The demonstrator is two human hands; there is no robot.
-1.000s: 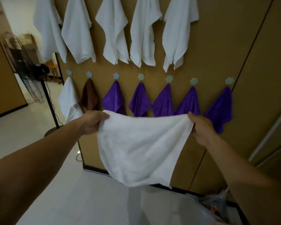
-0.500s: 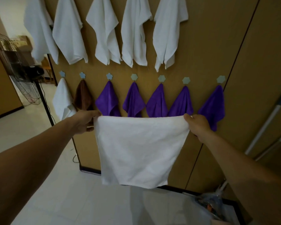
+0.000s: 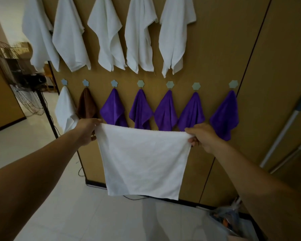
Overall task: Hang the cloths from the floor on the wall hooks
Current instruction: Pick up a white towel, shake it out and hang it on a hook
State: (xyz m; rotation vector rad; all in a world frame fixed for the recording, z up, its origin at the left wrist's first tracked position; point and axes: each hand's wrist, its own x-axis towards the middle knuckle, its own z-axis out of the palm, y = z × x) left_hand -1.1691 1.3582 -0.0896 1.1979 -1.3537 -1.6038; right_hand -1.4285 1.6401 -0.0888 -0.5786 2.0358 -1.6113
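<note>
Left hand: the left hand pinched the top corner of the white cloth at that cloth's 10 o'clock, thumb on the upper edge.
Right hand: the right hand gripped the opposite top corner at 2 o'clock, fingers curled around bunched fabric.
White cloth: it was stretched flat between both hands, top edge nearly level, and hung free in front of the wall, its lower edge above the floor.
Hooks: a row of hooks ran across the wall at 12 o'clock from the held cloth, each with a cloth on it.
Hung cloths, lower row: five purple cloths; at 9 o'clock from them a brown cloth, then a small white cloth.
Hung cloths, upper row: the large white cloths hung above, at 12 o'clock.
Fan: a standing fan was at 9 o'clock.
Poles: two poles leaned at 3 o'clock.
Bag: a plastic bag sat at 5 o'clock, contents unclear.
</note>
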